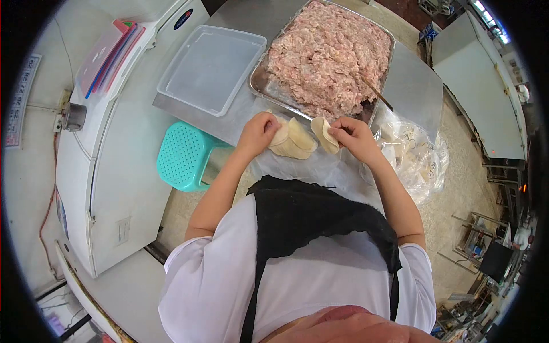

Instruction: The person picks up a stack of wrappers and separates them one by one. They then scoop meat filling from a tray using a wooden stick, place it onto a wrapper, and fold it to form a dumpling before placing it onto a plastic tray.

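Observation:
My left hand (258,132) rests on a small stack of round pale dough wrappers (294,142) lying on a plastic sheet at the table's near edge, its fingers pinching the top one. My right hand (353,136) holds a folded wrapper (323,132) just to the right of the stack. Directly beyond both hands stands a metal tray (260,86) heaped with pink minced filling (329,54). A thin stick (377,92) lies in the filling at its near right corner.
An empty clear plastic container (210,67) sits left of the metal tray. A plastic bag with more wrappers (414,157) lies at the right. A teal stool (184,155) stands below the table beside a white chest freezer (108,171).

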